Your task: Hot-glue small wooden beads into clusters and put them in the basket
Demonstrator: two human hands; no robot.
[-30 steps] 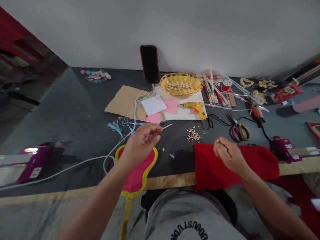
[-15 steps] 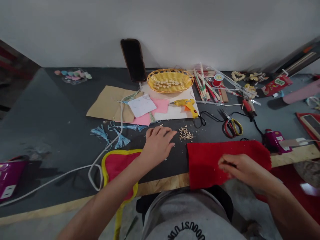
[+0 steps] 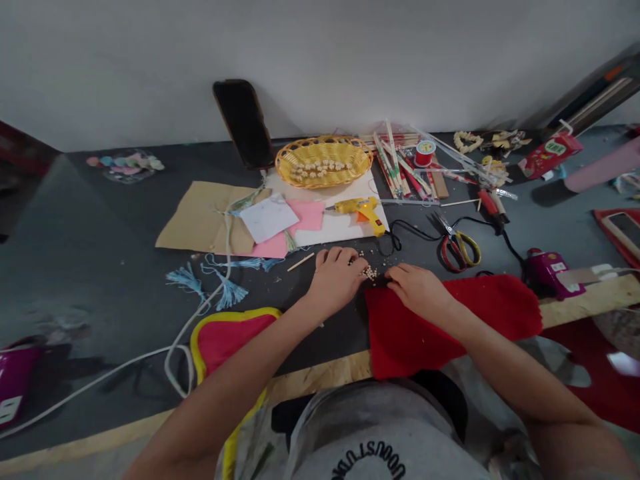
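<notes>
A small pile of pale beads (image 3: 370, 273) lies on the dark table between my two hands. My left hand (image 3: 336, 277) rests at the pile's left side, its fingers apart and curved over some of the beads. From the right, my right hand (image 3: 419, 288) reaches over the far left corner of a red felt sheet (image 3: 410, 340). Its loosely bent fingertips are down on the table close to the beads, and no held thing shows in them. A thin wooden stick (image 3: 301, 262) lies left of my left hand.
Beyond the hands are a yellow glue gun (image 3: 363, 210), coloured papers (image 3: 270, 217) and a woven basket (image 3: 324, 163) with small pale pieces. Scissors (image 3: 455, 247) lie right. Blue tassels (image 3: 227, 293), a white cord (image 3: 187, 327) and a yellow-edged pink cloth (image 3: 233, 340) are left.
My right hand has moved from above the red felt, up and left to the beads, its pinch loosened. My left hand has shifted onto the pile's left side, uncovering the stick. The view has shifted slightly.
</notes>
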